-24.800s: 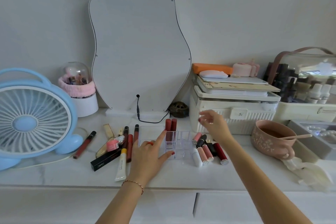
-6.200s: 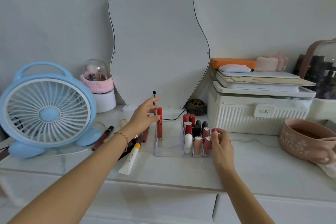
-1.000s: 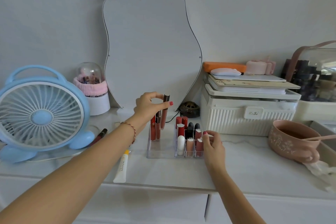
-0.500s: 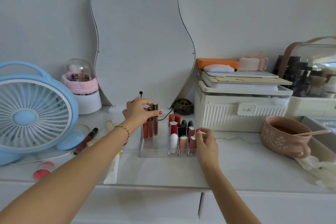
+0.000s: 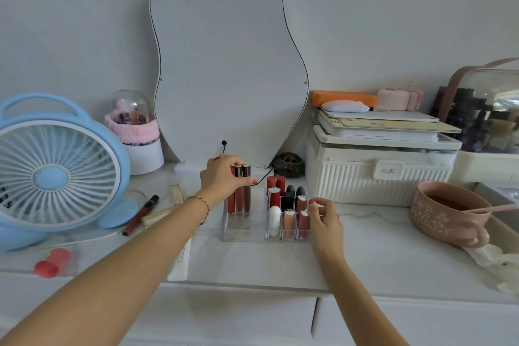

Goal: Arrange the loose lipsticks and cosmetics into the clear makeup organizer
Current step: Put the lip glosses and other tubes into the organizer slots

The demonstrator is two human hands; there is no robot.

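From the head camera, your left hand (image 5: 222,177) sits just below the centre of the frame, its grip curled round the tops of the tall lip gloss tubes (image 5: 242,191). Those tubes stand upright in the wide left compartment of the clear makeup organizer (image 5: 237,230), which rests on the white surface (image 5: 365,255) in front of the curvy mirror (image 5: 227,64).

Your right hand (image 5: 325,222) is at the organizer's right edge, a little right of centre. Its fingers are curled against the right wall and the nearest pink lipstick; whether this grip actually pinches the wall or only rests on it, you cannot tell from here.

The small right-hand cells hold upright short lipsticks (image 5: 283,205): red ones at the back, black-capped ones in the middle, a white and pink ones in front.

Some cosmetics lie loose on the surface to the left of the organizer. A dark red lip pencil (image 5: 140,215) lies tilted beside the blue fan (image 5: 53,174), with a gold tube (image 5: 157,216) near it. A white squeeze tube (image 5: 181,261) is partly hidden under your left forearm, and a red tube (image 5: 52,262) lies at the lower left.

At the right of the frame stand a pink mug (image 5: 446,213) and a white storage box (image 5: 376,174).
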